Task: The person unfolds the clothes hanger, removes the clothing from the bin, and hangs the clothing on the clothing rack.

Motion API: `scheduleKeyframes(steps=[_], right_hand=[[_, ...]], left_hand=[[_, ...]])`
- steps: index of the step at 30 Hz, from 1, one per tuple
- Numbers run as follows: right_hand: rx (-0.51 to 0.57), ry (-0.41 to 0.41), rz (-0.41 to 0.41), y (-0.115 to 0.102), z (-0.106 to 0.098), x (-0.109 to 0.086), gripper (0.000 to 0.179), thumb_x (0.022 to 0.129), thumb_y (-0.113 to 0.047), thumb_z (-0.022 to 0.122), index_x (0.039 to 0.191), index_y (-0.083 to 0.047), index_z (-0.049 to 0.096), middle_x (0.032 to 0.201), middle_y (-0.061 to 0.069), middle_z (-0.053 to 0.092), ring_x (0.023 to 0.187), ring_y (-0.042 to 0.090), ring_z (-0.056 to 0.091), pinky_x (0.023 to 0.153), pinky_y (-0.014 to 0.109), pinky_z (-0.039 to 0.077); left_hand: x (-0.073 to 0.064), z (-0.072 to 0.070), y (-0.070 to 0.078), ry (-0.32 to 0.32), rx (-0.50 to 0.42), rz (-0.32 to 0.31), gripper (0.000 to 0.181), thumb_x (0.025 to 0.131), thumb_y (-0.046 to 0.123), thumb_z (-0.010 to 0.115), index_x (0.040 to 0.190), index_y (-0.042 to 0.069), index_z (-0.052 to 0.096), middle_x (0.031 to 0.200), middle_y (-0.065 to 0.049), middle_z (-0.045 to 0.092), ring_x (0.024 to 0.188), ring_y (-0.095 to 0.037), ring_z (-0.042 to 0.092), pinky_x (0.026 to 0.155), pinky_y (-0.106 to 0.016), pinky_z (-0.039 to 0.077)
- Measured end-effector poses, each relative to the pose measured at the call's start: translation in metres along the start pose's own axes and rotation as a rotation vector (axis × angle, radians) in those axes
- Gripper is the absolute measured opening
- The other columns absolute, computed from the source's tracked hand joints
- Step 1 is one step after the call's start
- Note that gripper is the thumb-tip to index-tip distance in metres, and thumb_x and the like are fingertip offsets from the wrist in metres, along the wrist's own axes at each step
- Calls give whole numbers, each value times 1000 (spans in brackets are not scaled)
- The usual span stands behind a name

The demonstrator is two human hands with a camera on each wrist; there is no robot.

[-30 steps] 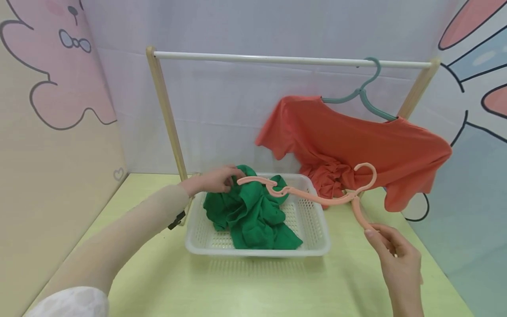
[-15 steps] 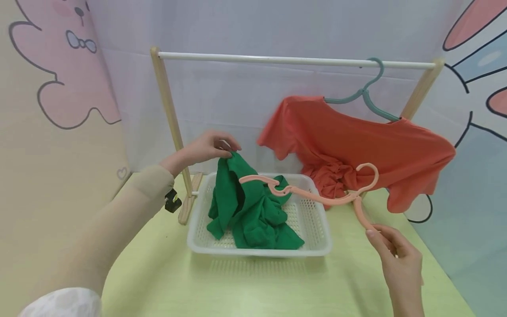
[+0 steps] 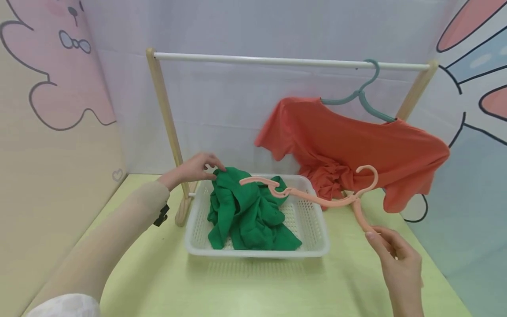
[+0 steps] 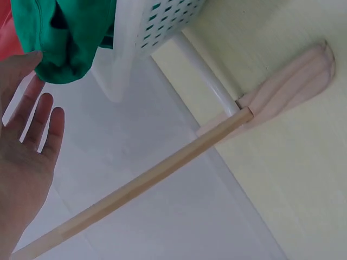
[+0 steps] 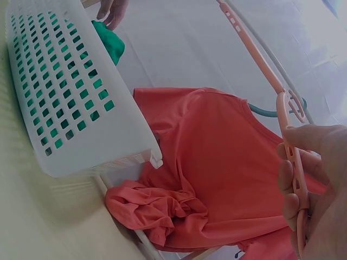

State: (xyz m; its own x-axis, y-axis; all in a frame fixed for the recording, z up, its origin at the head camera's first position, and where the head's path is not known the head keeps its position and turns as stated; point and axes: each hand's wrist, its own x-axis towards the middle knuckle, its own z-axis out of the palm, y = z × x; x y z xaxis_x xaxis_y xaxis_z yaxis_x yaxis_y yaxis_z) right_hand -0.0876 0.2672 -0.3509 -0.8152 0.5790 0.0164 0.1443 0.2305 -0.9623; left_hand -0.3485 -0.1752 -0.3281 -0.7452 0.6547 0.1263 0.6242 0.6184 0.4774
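Observation:
A crumpled green cloth (image 3: 253,211) lies in the white plastic basket (image 3: 257,253). At its back left edge my left hand (image 3: 196,168) pinches the fabric between thumb and index finger; the other fingers are spread, as the left wrist view shows. My right hand (image 3: 400,259) grips one arm of a pink folding clothes hanger (image 3: 317,200). The hanger's other arm reaches left over the basket, in front of the cloth, and its hook points up. In the right wrist view, my fingers wrap round the hanger's arm.
Behind the basket stands a drying rack with a white rail (image 3: 253,59) and wooden posts (image 3: 166,110). A red T-shirt (image 3: 356,145) hangs at its right on a teal hanger (image 3: 358,93), its lower part bunched beside the basket. Printed cloth walls surround the yellow table (image 3: 253,290).
My left hand raised the cloth's back left edge from the basket, then lowered it again, a little further left. My right hand and the pink hanger have barely moved.

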Motion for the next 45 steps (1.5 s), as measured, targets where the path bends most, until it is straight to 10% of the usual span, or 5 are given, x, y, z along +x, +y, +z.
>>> scheduleKeyframes(steps=[8, 19, 34, 45], right_hand=[[57, 1, -34, -1, 2, -2, 33, 88, -28, 75, 116, -11, 71, 81, -17, 68, 83, 5, 52, 68, 18, 38], [13, 8, -31, 0, 2, -2, 34, 89, -30, 74, 117, -12, 71, 82, -18, 67, 82, 5, 51, 67, 19, 38], [-23, 7, -13, -2, 2, -1, 37, 89, -35, 73, 120, -16, 70, 83, -20, 66, 87, 5, 50, 70, 20, 36], [36, 22, -44, -5, -2, -4, 34, 88, -30, 75, 117, -13, 71, 82, -17, 67, 83, 6, 50, 68, 20, 36]], left_hand=[[-1, 9, 2, -31, 211, 67, 62, 82, 4, 78, 139, 12, 57, 133, -17, 53, 115, -36, 55, 95, -45, 51], [14, 8, 9, 31, 181, 86, 17, 92, 8, 69, 108, 8, 76, 116, -11, 65, 104, -28, 63, 88, -40, 55], [24, -63, 74, -10, -236, 137, 21, 103, 13, 52, 108, 2, 68, 100, -11, 69, 89, -19, 61, 87, -33, 50], [34, -122, 136, 120, -269, 140, 21, 101, 24, 58, 91, 7, 67, 69, 3, 55, 70, -15, 47, 72, -29, 40]])
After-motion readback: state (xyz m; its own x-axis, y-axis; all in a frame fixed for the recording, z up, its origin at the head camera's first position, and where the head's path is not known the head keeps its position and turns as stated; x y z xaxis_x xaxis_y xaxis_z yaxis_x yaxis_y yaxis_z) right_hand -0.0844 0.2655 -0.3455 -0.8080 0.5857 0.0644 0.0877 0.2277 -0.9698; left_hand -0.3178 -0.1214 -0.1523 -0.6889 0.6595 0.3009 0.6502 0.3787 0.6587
